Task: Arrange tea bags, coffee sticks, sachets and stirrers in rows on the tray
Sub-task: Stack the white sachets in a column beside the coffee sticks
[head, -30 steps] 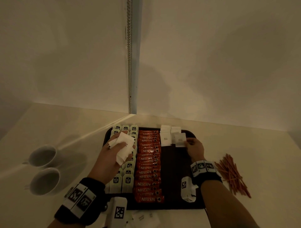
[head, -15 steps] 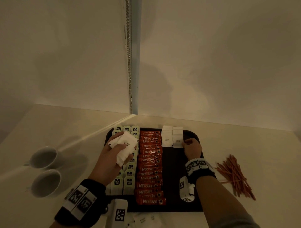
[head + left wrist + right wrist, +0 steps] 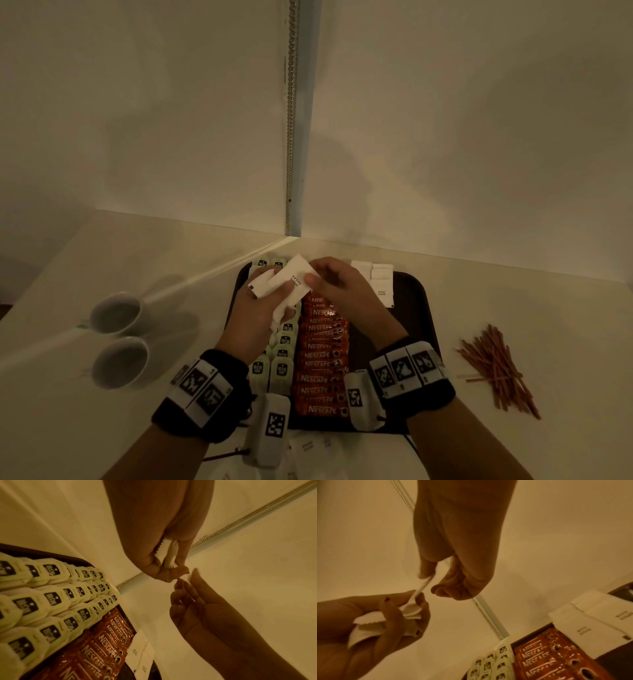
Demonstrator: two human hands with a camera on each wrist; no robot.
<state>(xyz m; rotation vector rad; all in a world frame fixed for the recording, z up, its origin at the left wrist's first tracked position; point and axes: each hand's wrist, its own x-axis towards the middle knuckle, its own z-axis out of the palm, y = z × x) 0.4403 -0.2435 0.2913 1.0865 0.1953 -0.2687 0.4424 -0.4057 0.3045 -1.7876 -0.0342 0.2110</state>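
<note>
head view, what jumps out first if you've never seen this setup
Both hands meet above the far end of the dark tray: the left hand grips a bunch of white sugar sachets, and the right hand pinches one of them by its end. Under them, the orange coffee sticks run in a bright column down the middle of the tray, with pale tea bags in rows to their left. A loose heap of stirrers lies on the counter right of the tray.

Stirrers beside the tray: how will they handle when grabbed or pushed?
The stirrers look thin and light, so probably easy to lift as a bunch. They lie crisscrossed in a loose pile on the table, so a push would likely scatter them. Being narrow and flat-lying, single sticks may be fiddly to pinch.
</note>
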